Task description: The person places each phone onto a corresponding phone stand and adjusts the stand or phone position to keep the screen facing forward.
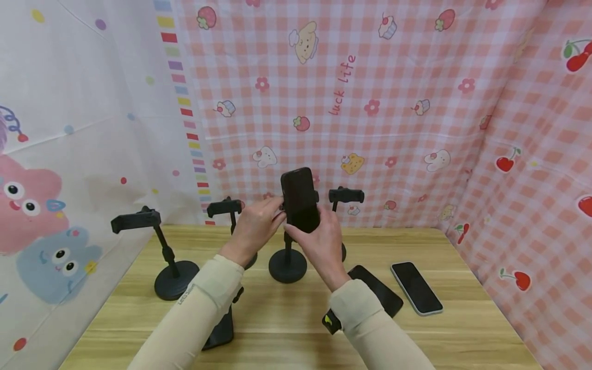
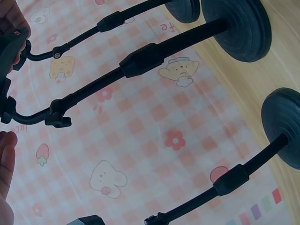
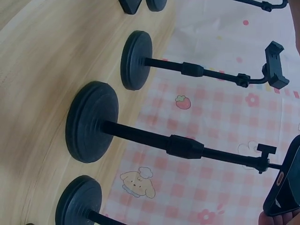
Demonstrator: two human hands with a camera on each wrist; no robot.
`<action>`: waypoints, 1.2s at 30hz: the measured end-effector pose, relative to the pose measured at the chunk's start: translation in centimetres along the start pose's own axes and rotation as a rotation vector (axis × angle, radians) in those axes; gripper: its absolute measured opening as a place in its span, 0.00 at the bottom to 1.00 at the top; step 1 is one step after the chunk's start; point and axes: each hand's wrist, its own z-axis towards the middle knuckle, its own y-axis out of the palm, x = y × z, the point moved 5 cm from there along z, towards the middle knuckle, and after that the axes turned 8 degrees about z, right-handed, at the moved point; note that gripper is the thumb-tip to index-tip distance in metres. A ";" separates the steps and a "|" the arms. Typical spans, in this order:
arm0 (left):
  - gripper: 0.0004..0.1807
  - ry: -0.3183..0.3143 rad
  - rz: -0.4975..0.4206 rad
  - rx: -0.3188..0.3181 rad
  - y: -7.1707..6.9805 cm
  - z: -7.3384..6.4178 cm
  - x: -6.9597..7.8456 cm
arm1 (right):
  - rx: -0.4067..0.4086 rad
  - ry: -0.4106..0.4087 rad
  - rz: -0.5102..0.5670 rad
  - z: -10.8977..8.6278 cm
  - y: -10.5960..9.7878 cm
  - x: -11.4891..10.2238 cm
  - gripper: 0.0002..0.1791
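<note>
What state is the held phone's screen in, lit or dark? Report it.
Dark: the head view shows the phone's screen plain black, between the left hand and the right hand.

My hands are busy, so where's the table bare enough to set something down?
Bare table shows before the middle stand, between the lower-left phone and right sleeve, and right of the pale-edged phone. It's crowded farther back, where other stands flank the left hand and right hand.

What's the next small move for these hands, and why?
Probably seat the raised phone squarely in the clamp before letting go: clamp parts show beside both edges, but the left hand and right hand both hold it, so the clamp's grip is unclear.
</note>
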 end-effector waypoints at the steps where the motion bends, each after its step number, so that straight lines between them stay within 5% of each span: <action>1: 0.14 0.010 0.005 0.003 0.0 0.0 0.0 | 0.002 -0.003 -0.001 0.0 0.0 0.0 0.35; 18: 0.19 0.153 0.075 0.054 -0.1 0.0 0.3 | 0.079 -0.035 -0.070 0.5 -0.3 0.8 0.42; 26: 0.20 0.091 0.023 0.020 -0.3 0.0 0.1 | 0.114 -0.063 -0.103 0.3 0.2 0.5 0.44; 36: 0.21 -0.004 -0.084 0.005 -0.2 -0.4 -0.2 | 0.080 -0.001 -0.130 0.0 0.5 0.2 0.53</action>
